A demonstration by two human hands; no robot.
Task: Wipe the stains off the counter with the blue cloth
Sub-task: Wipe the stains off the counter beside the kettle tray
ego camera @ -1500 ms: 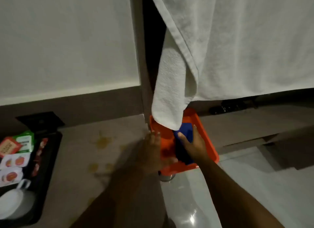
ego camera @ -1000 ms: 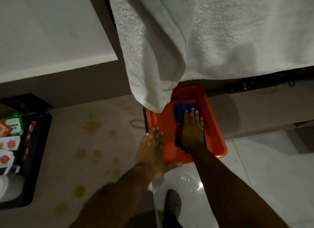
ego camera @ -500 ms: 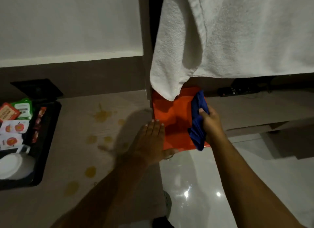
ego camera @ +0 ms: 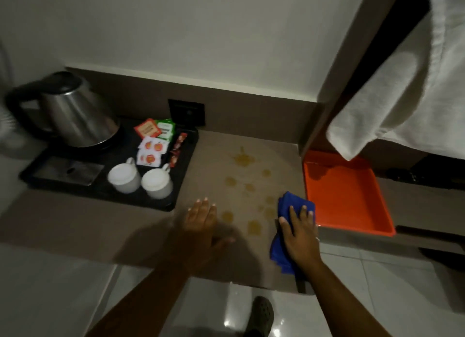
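In the head view, our right hand (ego camera: pixel 300 232) presses the blue cloth (ego camera: pixel 284 248) flat on the counter (ego camera: pixel 75 226), fingers spread, at three o'clock of the yellow stains (ego camera: pixel 242 159), ready to sweep left. Our left hand (ego camera: pixel 201 218) braces flat, fingers together. At nine o'clock the black tray (ego camera: pixel 156 201) with cups (ego camera: pixel 124 175) limits the sweep.
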